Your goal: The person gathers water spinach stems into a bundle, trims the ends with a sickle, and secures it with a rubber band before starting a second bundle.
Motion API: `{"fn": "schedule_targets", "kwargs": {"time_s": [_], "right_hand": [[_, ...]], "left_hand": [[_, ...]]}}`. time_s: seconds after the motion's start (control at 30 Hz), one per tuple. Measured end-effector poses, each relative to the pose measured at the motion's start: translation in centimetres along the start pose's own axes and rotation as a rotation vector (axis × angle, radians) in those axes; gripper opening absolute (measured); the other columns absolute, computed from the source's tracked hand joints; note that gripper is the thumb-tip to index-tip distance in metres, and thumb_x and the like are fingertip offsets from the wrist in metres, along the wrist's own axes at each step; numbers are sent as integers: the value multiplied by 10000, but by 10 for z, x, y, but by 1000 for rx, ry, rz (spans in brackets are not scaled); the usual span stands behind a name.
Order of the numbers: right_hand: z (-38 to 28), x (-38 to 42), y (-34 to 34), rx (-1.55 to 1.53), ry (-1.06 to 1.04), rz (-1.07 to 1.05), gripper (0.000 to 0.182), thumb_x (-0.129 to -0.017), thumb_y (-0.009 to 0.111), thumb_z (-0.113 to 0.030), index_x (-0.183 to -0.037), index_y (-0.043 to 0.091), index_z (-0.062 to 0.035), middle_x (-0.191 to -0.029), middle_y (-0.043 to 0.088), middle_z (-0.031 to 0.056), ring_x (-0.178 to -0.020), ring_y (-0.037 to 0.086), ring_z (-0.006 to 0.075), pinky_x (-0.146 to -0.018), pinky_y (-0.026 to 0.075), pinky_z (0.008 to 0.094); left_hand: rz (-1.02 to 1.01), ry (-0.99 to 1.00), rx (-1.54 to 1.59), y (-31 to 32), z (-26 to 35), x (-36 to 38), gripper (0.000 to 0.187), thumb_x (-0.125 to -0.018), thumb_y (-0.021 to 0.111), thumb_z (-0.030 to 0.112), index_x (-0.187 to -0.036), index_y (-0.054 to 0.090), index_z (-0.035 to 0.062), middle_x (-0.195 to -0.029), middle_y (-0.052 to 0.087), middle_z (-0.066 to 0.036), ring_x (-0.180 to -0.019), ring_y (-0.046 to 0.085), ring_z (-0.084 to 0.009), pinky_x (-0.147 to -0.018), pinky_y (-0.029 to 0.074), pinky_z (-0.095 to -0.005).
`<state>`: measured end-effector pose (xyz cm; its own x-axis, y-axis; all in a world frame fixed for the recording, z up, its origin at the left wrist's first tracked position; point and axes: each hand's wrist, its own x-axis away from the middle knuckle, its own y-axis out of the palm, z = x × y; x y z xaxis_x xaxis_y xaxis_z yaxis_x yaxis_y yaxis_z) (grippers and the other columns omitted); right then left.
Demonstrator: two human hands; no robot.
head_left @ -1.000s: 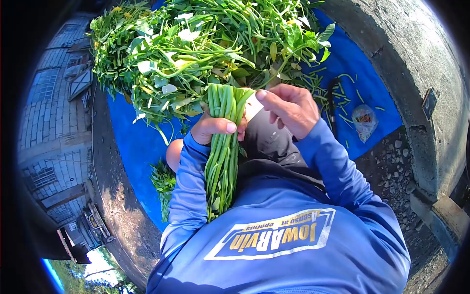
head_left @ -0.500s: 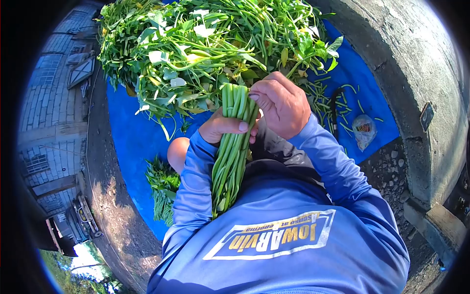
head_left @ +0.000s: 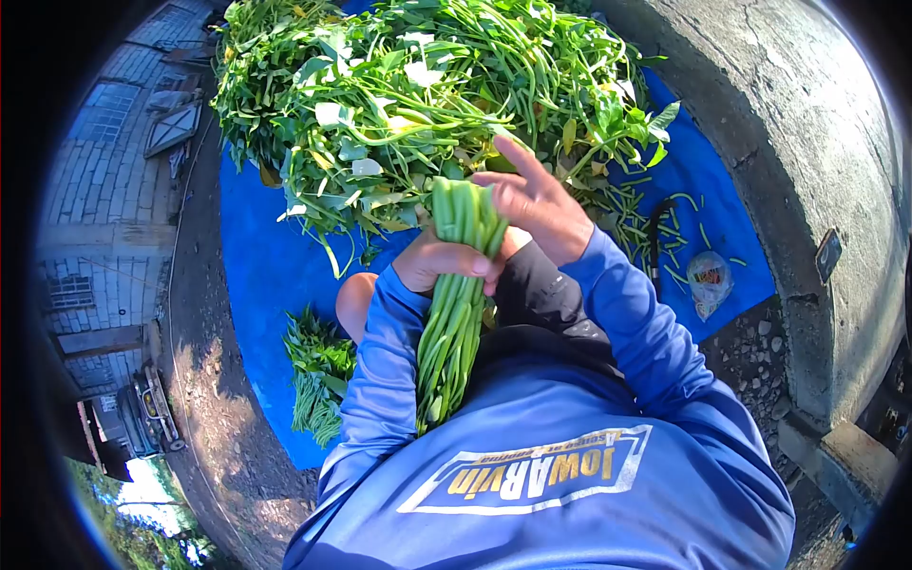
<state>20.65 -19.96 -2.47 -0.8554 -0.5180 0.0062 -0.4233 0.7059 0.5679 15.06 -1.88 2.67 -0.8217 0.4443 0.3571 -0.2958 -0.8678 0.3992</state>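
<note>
A thick bundle of long green leafy-vegetable stems (head_left: 448, 332) slants up from my lap, its blunt ends level at the top. My left hand (head_left: 432, 263) is wrapped round it below those ends, thumb across the front. Beside the top of the bundle, my right hand (head_left: 551, 218) is raised with its fingers apart, slightly blurred, close to the stem ends. Just beyond both hands lies a big heap of leafy green stems (head_left: 418, 104). A smaller tied-looking bunch of greens (head_left: 318, 356) rests to the left of my left forearm.
Everything lies on a blue tarp (head_left: 261, 228). Short cut stem pieces (head_left: 636, 211) are scattered at the right, around a dark, thin curved tool (head_left: 654, 237). A clear plastic bag (head_left: 710, 277) sits near the tarp's right edge. A concrete wall (head_left: 760, 95) rises along the right.
My right hand has gone from pinched at the bundle's top edge to spread fingers beside it. The left hand keeps its hold; the view has shifted slightly.
</note>
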Motion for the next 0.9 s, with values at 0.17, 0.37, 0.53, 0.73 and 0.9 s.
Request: {"fn": "schedule_targets", "kwargs": {"time_s": [0.17, 0.37, 0.53, 0.73, 0.9], "right_hand": [[-26, -9, 28, 398, -4, 0, 492, -790, 754, -176, -1234, 697, 28, -1076, 738, 97, -933, 697, 138, -899, 553, 306], [-17, -19, 48, 280, -16, 63, 531, -774, 826, -190, -1256, 696, -7, -1021, 721, 76, -938, 671, 139, -912, 537, 305], [-30, -18, 32, 126, 85, -7, 1235, -830, 787, -671, -1610, 158, 53, -1573, 351, 358, -1431, 465, 414, -1114, 465, 487], [-10, 18, 34, 541, 151, 48, 589, -916, 775, -524, -915, 711, 62, -689, 657, 76, -589, 638, 142, -535, 517, 309], [-2, 15, 35, 507, 122, 42, 427, -957, 766, -361, -915, 705, 59, -689, 657, 76, -584, 633, 141, -524, 507, 318]], "left_hand": [[-88, -325, -32, -5, 4, -5, 475, -756, 794, 282, -1115, 685, -10, -920, 728, -193, -857, 735, -311, -766, 600, -413], [17, -75, 2, 5, -22, 33, 688, -715, 852, 244, -1278, 551, -14, -969, 703, -202, -844, 736, -322, -783, 611, -414], [22, 36, 71, -18, -24, 40, 596, -693, 823, 220, -1185, 562, 8, -830, 640, -137, -701, 679, -264, -649, 571, -371], [94, -3, 92, -39, -30, 43, 536, -721, 790, 252, -1169, 630, 6, -911, 676, -124, -784, 681, -235, -711, 570, -359], [137, -15, 84, -39, -26, 48, 612, -739, 762, 330, -1232, 612, 0, -951, 675, -120, -842, 684, -233, -749, 574, -367]]}}
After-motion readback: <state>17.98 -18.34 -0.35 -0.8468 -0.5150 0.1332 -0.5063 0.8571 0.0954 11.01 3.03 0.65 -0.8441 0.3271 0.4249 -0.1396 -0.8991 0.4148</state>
